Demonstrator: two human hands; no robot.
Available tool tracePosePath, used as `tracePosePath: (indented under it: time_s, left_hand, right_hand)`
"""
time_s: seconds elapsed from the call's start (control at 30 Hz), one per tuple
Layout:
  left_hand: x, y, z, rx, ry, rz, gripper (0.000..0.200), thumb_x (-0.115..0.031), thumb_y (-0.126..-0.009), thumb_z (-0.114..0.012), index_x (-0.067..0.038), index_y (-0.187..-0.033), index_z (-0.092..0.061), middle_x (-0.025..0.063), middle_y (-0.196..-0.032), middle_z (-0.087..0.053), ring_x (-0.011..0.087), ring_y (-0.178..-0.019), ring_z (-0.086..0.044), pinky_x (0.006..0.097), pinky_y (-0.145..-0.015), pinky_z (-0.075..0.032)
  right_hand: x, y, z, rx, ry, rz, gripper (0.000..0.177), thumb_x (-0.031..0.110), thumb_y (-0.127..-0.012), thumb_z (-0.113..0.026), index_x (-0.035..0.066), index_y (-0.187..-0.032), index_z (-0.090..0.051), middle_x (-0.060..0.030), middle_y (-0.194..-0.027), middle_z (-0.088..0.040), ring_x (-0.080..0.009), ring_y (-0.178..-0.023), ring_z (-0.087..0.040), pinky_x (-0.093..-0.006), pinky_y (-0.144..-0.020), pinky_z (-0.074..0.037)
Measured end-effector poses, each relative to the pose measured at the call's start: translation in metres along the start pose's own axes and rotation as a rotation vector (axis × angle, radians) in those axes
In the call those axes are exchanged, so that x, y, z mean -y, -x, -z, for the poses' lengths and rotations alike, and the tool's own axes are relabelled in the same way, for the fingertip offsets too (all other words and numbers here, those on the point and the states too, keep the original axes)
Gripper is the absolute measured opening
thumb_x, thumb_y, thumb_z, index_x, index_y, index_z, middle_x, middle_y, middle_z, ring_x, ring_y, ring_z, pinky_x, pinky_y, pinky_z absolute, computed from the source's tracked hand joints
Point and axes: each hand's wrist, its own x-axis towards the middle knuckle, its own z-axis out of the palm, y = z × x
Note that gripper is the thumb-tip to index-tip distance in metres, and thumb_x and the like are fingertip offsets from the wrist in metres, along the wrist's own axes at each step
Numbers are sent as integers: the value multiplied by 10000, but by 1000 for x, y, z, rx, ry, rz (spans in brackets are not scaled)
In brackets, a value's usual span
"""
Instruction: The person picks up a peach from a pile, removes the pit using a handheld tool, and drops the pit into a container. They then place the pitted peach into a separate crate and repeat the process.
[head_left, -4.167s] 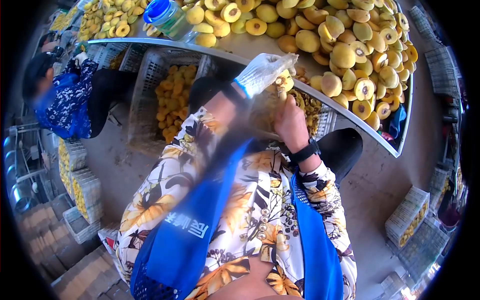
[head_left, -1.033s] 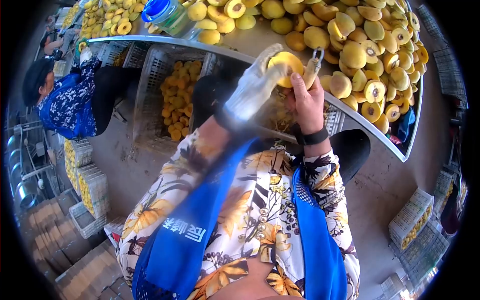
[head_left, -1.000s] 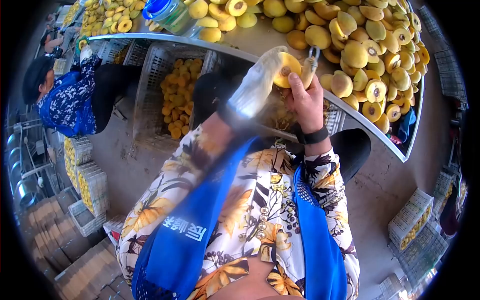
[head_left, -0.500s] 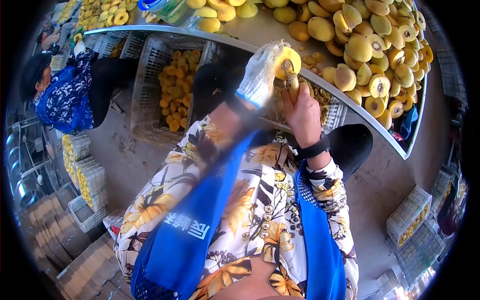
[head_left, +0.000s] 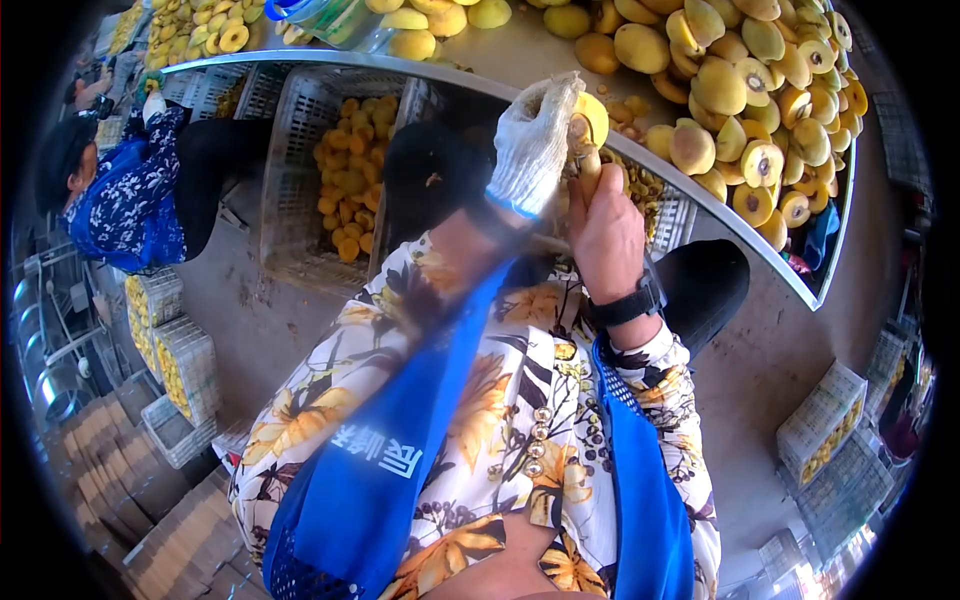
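A white knit glove covers my left hand [head_left: 535,140], which is closed around a yellow fruit half [head_left: 594,118] at the table's edge. My bare right hand [head_left: 608,225] grips the wooden handle of a pitting tool [head_left: 589,168]. The tool's metal head is against the cut face of the fruit, partly hidden by my fingers and the fruit. Below the two hands, fruit scraps [head_left: 645,192] lie in a crate under the table edge.
Halved yellow fruit [head_left: 720,85] is heaped on the metal-edged table [head_left: 520,45]. A crate of fruit halves [head_left: 282,190] stands below, left of my knees. A seated person [head_left: 130,195] is at the left. Stacked crates [head_left: 820,425] stand at the right.
My right hand has turned at the wrist, and the tool's handle stands more upright. The fruit half has shifted slightly right and tilted in my left hand.
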Motion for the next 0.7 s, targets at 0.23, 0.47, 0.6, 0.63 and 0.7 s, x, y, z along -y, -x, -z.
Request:
tracePosePath:
  time_s: [0.23,0.47,0.6,0.63,0.7]
  left_hand:
    - [1,-7,11,120,-289,-73,273,-186,-835,-538,-15,-1047,-555,134,-950,-616,292,-845,-601,342,-759,-491]
    - [0,-7,15,113,-191,-1,205,-158,-820,-599,27,-907,-598,69,-742,-593,140,-616,-548,260,-544,-455]
    - [2,-9,15,56,46,307,211,-172,-831,-615,28,-898,-601,39,-681,-568,84,-554,-519,224,-492,-431]
    - [10,-9,20,98,39,281,226,-191,-836,-609,23,-907,-601,38,-692,-571,83,-559,-520,221,-497,-431]
    - [18,-11,28,145,59,268,261,-235,-845,-597,13,-926,-599,37,-721,-582,87,-567,-527,220,-510,-437]
  right_hand:
    - [4,2,1,106,-165,8,180,136,-827,-541,-16,-864,-453,-275,-680,-553,-427,-659,-552,-452,-577,-450]
    - [-23,-1,-24,224,-354,138,168,134,-821,-547,-1,-886,-472,-110,-614,-555,-231,-479,-528,-316,-453,-423]
    - [-1,-3,-2,666,-1181,-478,91,112,-869,-478,39,-923,-478,-5,-521,-417,-50,-316,-303,-191,-297,-260]
    - [-2,-3,-2,749,-1315,-537,94,115,-873,-481,37,-924,-476,-3,-520,-411,-48,-316,-296,-191,-296,-257]
    - [-10,-7,-1,912,-1580,-654,102,122,-880,-485,32,-928,-472,3,-516,-401,-44,-318,-283,-191,-296,-251]
